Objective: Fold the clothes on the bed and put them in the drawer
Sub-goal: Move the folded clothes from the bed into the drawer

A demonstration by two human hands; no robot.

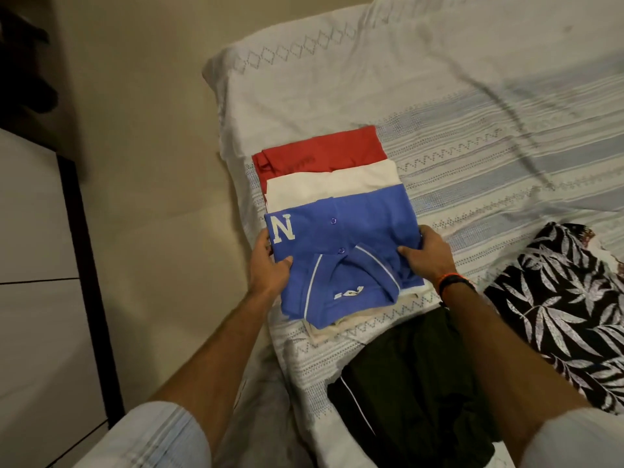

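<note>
A folded blue polo shirt (341,244) with a white letter N lies on top of a stack at the bed's left edge. Under it a folded cream shirt (324,184) and a folded red shirt (320,148) stick out at the far side. My left hand (270,265) grips the blue shirt's left edge, thumb on top. My right hand (427,256) grips its right edge, thumb on the cloth. A dark green garment (415,376) lies unfolded near me. A black garment with white leaf print (567,319) lies to the right.
The bed (489,123) is covered by a white sheet with pale blue stripes. Beige floor (145,163) runs along the bed's left side. White furniture with a dark edge (44,265) stands at the far left.
</note>
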